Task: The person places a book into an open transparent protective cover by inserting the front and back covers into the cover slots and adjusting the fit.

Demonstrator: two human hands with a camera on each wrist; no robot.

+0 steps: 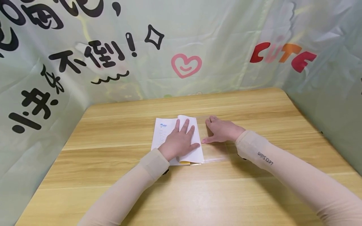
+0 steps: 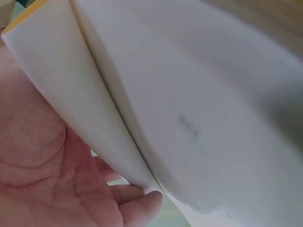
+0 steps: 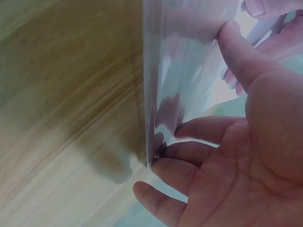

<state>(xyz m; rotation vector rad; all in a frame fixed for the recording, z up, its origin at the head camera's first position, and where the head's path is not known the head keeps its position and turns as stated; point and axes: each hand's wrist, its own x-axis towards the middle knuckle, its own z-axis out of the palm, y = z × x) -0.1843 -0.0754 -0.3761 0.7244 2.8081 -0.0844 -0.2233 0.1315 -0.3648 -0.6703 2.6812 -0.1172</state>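
Observation:
A booklet with white pages [image 1: 161, 133] lies opened on the wooden table, small blue print at the top of its left page. My left hand [image 1: 178, 142] rests on the right-hand page, fingers spread. A strip of yellow [image 1: 185, 162] peeks out below that page. From the booklet's right side extends a clear plastic cover [image 1: 215, 155], glossy in the right wrist view. Fingertips of my right hand [image 1: 222, 130] touch this plastic, the thumb close to the page edge. The left wrist view shows a curved white page [image 2: 189, 85] beside the palm.
The wood-grain table [image 1: 99, 175] reaches out on all sides of the booklet. Behind it and at both sides hangs a pale printed curtain [image 1: 226, 47] with black lettering, a pink heart and coloured letters.

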